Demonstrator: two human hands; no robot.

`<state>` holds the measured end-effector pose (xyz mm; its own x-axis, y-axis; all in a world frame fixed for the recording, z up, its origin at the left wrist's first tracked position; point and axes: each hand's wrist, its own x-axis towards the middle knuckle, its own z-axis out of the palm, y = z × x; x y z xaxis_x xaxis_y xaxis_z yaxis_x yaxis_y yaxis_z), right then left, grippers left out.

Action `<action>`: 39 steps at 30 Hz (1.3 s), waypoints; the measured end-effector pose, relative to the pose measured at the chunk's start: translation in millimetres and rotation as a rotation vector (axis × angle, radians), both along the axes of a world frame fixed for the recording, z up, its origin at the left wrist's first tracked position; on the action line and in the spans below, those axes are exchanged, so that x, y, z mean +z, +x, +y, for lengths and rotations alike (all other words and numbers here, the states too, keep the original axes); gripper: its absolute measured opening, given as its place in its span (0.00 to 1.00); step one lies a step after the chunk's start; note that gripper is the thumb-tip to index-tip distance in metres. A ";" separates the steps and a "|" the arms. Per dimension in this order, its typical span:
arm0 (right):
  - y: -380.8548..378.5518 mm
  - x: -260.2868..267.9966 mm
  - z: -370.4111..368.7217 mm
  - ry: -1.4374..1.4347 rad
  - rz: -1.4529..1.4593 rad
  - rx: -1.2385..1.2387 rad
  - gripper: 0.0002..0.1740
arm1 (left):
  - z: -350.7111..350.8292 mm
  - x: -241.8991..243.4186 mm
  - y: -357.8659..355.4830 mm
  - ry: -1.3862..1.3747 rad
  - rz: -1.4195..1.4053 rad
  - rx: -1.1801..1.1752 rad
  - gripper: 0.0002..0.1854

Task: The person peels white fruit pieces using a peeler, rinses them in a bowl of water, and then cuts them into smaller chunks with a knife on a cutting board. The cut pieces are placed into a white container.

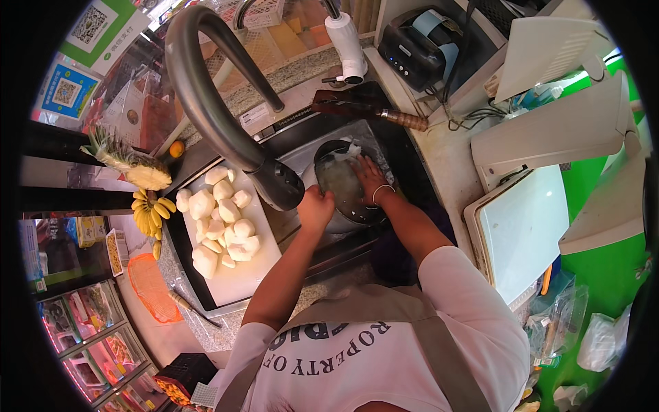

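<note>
My left hand [315, 208] grips the near-left rim of a dark-rimmed bowl [337, 180] in the sink, thumb over the edge. Cloudy liquid appears to fill the bowl. My right hand [371, 181], with a pale bangle at the wrist, lies inside its right part with fingers spread. A whitish lump [354, 150] shows near the far rim; what it is cannot be told. To the left, a white cutting board [239, 291] spans the sink and bears several peeled white pieces of produce [226, 208].
A grey arched faucet [193, 98] hangs over the sink [425, 175]. A cleaver [360, 107] with a wooden handle lies across the far corner. A small knife [193, 309], bananas [152, 211] and a cut pineapple [134, 162] lie left. A scale [520, 226] stands right.
</note>
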<state>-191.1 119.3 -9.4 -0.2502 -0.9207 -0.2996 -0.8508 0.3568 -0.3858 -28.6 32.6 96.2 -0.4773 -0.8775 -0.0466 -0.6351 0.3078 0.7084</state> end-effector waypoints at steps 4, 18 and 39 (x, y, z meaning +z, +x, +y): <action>2.3 1.6 -1.0 0.020 0.016 -0.019 0.61 | -2.6 -1.6 -3.1 0.007 0.013 0.019 0.12; 14.4 -23.3 -4.2 -0.021 -0.088 -0.071 0.63 | -12.5 -5.9 -7.8 -0.104 0.061 -0.068 0.10; 32.1 -5.1 -18.7 -0.346 -0.114 -0.226 0.69 | -16.1 66.6 -31.8 -0.245 -0.062 -0.293 0.09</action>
<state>-159.0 100.6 -14.5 -0.4402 -0.8977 -0.0204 -0.7114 0.3625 -0.6020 -60.4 16.5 162.8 -0.7126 -0.6929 0.1105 -0.5344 0.6380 0.5544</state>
